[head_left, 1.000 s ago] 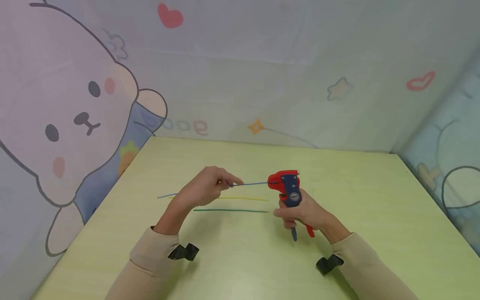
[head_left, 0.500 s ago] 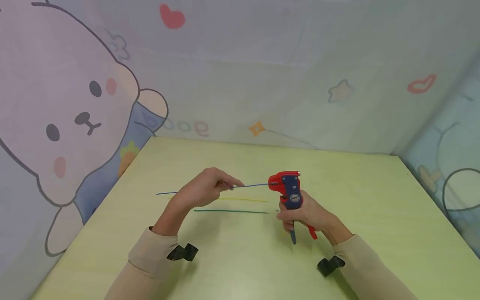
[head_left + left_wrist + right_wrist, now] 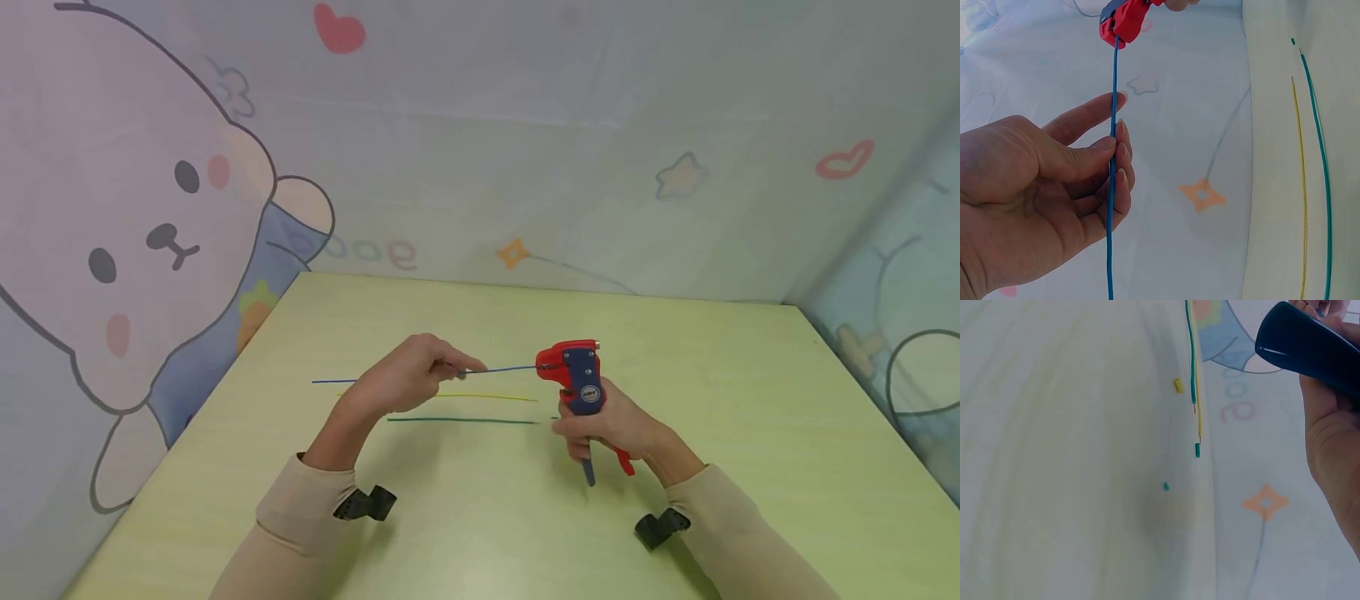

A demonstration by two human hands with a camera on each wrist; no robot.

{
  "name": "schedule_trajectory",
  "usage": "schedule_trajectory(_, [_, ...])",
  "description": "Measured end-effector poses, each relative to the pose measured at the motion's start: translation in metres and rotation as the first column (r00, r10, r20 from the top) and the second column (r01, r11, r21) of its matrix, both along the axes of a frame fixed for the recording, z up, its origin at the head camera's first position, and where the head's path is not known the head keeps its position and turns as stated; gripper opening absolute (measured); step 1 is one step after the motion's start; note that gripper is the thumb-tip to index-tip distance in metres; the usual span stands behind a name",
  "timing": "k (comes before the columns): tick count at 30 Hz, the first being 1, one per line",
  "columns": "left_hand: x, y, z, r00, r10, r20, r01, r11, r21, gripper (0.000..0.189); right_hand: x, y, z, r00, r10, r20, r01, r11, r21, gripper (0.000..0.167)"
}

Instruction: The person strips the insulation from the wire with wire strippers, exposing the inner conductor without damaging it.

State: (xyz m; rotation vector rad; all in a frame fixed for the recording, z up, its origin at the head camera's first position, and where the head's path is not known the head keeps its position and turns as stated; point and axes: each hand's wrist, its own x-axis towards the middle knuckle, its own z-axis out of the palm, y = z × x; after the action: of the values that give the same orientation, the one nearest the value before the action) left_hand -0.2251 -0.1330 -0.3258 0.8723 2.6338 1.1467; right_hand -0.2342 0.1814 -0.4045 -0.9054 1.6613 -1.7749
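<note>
Between thumb and fingers, my left hand (image 3: 408, 375) pinches a blue wire (image 3: 1114, 69), held above the table. The far end of this wire enters the red nose of a red and dark blue wire stripper (image 3: 581, 375). My right hand (image 3: 618, 425) grips the stripper by its handles, which point down. Inside the nose, the wire's tip is hidden. Beneath the hands, a yellow wire (image 3: 487, 397) and a green wire (image 3: 465, 421) lie side by side on the table. In the right wrist view both show bare copper tips.
Small cut pieces lie on the table in the right wrist view: a yellow piece (image 3: 1178, 385), a green piece (image 3: 1197, 450) and a smaller green bit (image 3: 1166, 486). A printed cloth backdrop (image 3: 480, 167) rises behind the pale table (image 3: 712, 367).
The loose left end of the blue wire has risen slightly in the head view. Both hands and the stripper have stayed nearly still.
</note>
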Motion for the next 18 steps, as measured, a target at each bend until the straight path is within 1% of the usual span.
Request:
schedule_trajectory(2, [0.0002, 0.0005, 0.0001, 1.0, 0.004, 0.005, -0.004, 1.0, 0.001, 0.041, 0.0001, -0.0005, 0.0001, 1.0, -0.005, 0.006, 0.005, 1.0, -0.003, 0.021])
schedule_trajectory(4, [0.0005, 0.001, 0.0003, 1.0, 0.006, 0.004, -0.006, 1.0, 0.0, 0.04, 0.0003, -0.0008, 0.0002, 1.0, -0.011, -0.008, 0.011, 1.0, -0.005, 0.022])
schedule_trajectory(8, [0.0001, 0.0023, 0.0005, 1.0, 0.003, -0.001, -0.003, 1.0, 0.002, 0.04, 0.0007, -0.0008, 0.0017, 0.998, -0.056, -0.036, 0.055, 0.998, -0.009, 0.023])
schedule_trajectory(10, [-0.0005, 0.0028, 0.0002, 1.0, 0.004, 0.007, -0.004, 1.0, 0.004, 0.04, 0.0008, 0.0002, 0.0023, 0.997, -0.072, -0.036, 0.072, 0.997, -0.006, 0.023])
schedule_trajectory(14, [-0.0012, 0.0018, 0.0001, 1.0, 0.0, 0.004, 0.0, 1.0, 0.0, 0.04, -0.0003, 0.003, 0.0021, 0.998, -0.059, -0.013, 0.059, 0.998, 0.001, 0.02])
schedule_trajectory(18, [-0.0018, -0.0011, -0.0007, 1.0, 0.015, 0.006, -0.015, 1.0, 0.002, 0.038, -0.0022, 0.0068, 0.003, 0.999, -0.047, 0.015, 0.047, 0.999, -0.006, 0.016])
